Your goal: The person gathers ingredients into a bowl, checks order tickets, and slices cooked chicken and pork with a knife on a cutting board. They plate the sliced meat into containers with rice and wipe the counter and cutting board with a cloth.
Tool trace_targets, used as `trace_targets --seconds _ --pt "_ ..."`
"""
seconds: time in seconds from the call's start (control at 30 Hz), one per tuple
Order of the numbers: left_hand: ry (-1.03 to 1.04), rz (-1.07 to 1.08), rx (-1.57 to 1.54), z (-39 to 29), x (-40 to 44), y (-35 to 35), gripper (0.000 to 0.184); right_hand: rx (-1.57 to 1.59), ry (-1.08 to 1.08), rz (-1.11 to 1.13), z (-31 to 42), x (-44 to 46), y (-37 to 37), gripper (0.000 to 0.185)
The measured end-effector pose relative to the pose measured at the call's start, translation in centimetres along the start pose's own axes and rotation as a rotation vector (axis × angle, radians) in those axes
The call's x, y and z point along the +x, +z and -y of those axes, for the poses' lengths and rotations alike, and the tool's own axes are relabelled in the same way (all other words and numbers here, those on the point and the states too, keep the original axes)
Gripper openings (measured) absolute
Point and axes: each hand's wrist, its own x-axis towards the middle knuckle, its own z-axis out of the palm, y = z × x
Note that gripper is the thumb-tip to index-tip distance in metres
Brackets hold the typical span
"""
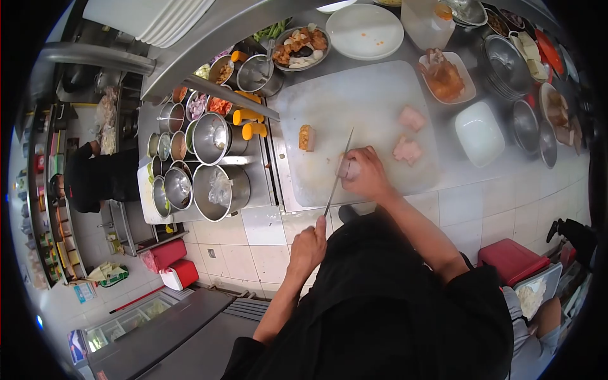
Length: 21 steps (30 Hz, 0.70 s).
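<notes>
My left hand is wrapped round the handle of a knife, its long thin blade slanting up over the white cutting board. My right hand is closed on a small pale block of meat, pressed against the board right beside the blade; the fingers partly hide it. A block of meat with a golden-brown crust lies on the board's left side. Two pink pieces of meat, one higher and one lower, lie to the right of my right hand.
Steel pots and ingredient containers crowd the left. Behind the board stand a white plate and a bowl of cooked food. At right are a meat dish and a white bowl. Another person stands far left.
</notes>
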Motion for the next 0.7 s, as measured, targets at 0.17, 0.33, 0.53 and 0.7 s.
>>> trace_targets --seconds 0.17,0.33,0.53,0.7 --pt "0.013 0.019 0.012 1.3 -0.9 0.1 0.069 -0.002 -0.012 -0.024 -0.4 0.0 0.2 0.049" --pt "0.006 -0.011 -0.022 1.1 2.4 2.9 0.072 -0.011 -0.019 0.000 0.0 -0.2 0.3 0.050" --pt "0.063 -0.056 -0.110 2.5 0.7 1.9 0.071 -0.038 -0.027 -0.024 -0.1 -0.3 0.1 0.056" --pt "-0.017 -0.068 -0.170 4.9 -0.7 0.9 0.072 -0.120 -0.018 -0.025 1.8 0.1 -0.7 0.067"
